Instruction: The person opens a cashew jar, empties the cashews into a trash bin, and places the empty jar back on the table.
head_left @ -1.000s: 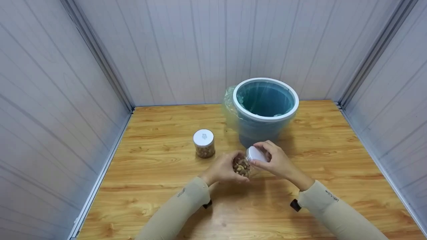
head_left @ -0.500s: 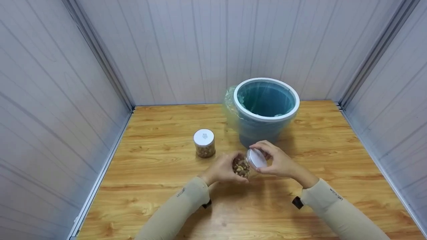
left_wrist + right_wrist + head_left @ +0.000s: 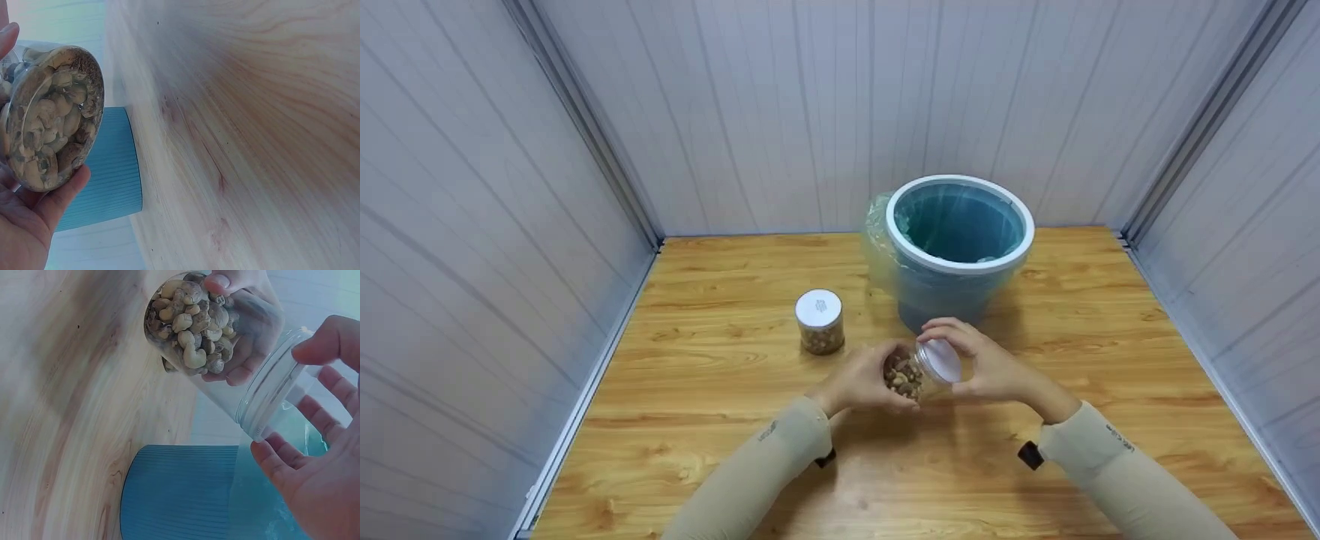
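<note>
My left hand (image 3: 859, 382) grips a clear jar (image 3: 901, 376) of cashews and other nuts around its body, fingers on one side and thumb on the other. The jar is tilted, its white-topped lid (image 3: 941, 361) facing right. My right hand (image 3: 997, 369) spans that lid, and in the right wrist view its thumb and fingertips sit at the clear ridged rim (image 3: 273, 385). Nuts are heaped toward the base, which faces the camera in the left wrist view. A second nut jar (image 3: 820, 324) with a white lid stands upright beyond my left hand.
A blue bin (image 3: 926, 260) with a white rim stands behind my right hand, lined with a thin plastic bag (image 3: 877, 247) that hangs over its left side. White panel walls (image 3: 757, 120) enclose the wooden table (image 3: 705, 405) at the back and both sides.
My right hand has turned about the lid, its thumb shifting down and right around the edge. More of the white lid top shows now. My left hand and its jar have stayed in place.
</note>
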Action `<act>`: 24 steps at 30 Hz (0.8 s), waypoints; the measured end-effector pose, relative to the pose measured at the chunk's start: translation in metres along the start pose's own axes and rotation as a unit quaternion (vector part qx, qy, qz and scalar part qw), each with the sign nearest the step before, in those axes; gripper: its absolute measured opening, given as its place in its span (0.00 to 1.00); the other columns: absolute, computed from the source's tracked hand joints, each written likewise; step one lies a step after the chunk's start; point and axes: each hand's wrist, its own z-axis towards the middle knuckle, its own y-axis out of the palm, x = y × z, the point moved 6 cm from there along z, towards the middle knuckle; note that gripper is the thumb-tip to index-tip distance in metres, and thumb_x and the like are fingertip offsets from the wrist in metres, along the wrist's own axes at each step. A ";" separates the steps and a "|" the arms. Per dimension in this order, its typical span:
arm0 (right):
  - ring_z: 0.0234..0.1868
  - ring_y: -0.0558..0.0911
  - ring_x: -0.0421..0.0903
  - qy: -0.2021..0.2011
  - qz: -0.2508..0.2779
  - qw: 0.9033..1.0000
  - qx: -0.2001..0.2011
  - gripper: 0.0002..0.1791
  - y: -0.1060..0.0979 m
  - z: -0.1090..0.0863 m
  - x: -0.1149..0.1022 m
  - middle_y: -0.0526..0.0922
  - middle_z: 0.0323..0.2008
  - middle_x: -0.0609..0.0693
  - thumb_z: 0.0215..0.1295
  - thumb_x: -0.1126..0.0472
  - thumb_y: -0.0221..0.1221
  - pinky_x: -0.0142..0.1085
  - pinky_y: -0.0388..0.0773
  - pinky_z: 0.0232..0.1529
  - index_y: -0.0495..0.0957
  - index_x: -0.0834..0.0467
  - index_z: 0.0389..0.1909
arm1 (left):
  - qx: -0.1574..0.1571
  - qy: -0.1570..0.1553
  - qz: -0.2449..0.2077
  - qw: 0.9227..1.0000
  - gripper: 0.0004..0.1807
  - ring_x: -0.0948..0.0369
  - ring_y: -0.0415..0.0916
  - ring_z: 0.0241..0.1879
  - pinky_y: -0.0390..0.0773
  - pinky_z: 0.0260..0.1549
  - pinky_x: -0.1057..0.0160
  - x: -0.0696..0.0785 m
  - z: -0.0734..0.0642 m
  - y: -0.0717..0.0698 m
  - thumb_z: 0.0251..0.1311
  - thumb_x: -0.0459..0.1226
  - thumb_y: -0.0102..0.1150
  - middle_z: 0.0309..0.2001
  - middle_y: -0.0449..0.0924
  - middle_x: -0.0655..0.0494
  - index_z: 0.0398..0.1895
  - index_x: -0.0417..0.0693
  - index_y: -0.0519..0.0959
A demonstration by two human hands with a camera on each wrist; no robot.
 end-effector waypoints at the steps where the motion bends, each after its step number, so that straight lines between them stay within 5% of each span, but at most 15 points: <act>1: 0.73 0.71 0.58 -0.001 -0.001 1.000 -0.001 0.43 0.000 0.000 -0.001 0.73 0.74 0.58 0.48 0.70 0.76 0.59 0.76 0.69 0.78 0.51 0.70 | 0.000 0.003 0.001 1.000 0.51 0.63 0.84 0.54 0.84 0.58 0.62 0.000 0.000 0.000 0.43 0.55 0.90 0.58 0.87 0.57 0.72 0.50 0.77; 6: 0.73 0.71 0.55 -0.007 0.000 1.000 -0.004 0.40 0.002 -0.001 -0.001 0.73 0.74 0.60 0.53 0.67 0.75 0.54 0.76 0.69 0.78 0.50 0.70 | 0.000 0.012 0.003 1.000 0.50 0.63 0.84 0.55 0.84 0.59 0.62 0.001 -0.003 0.000 0.44 0.54 0.89 0.58 0.87 0.56 0.71 0.49 0.77; 12: 0.70 0.75 0.55 -0.020 0.013 0.999 0.041 0.35 -0.001 0.000 -0.003 0.76 0.71 0.58 0.64 0.59 0.76 0.47 0.82 0.65 0.78 0.53 0.73 | 0.002 0.011 -0.007 1.000 0.50 0.63 0.84 0.55 0.84 0.60 0.61 0.003 -0.004 -0.002 0.45 0.54 0.89 0.59 0.87 0.55 0.71 0.48 0.77; 24: 0.48 0.78 0.46 0.084 -0.038 0.993 0.079 0.33 -0.004 0.002 0.007 0.84 0.57 0.55 0.68 0.50 0.74 0.37 0.80 0.47 0.80 0.56 0.71 | 0.003 0.024 0.000 1.000 0.49 0.63 0.84 0.55 0.84 0.59 0.63 0.008 -0.003 -0.005 0.45 0.55 0.89 0.59 0.87 0.56 0.71 0.49 0.77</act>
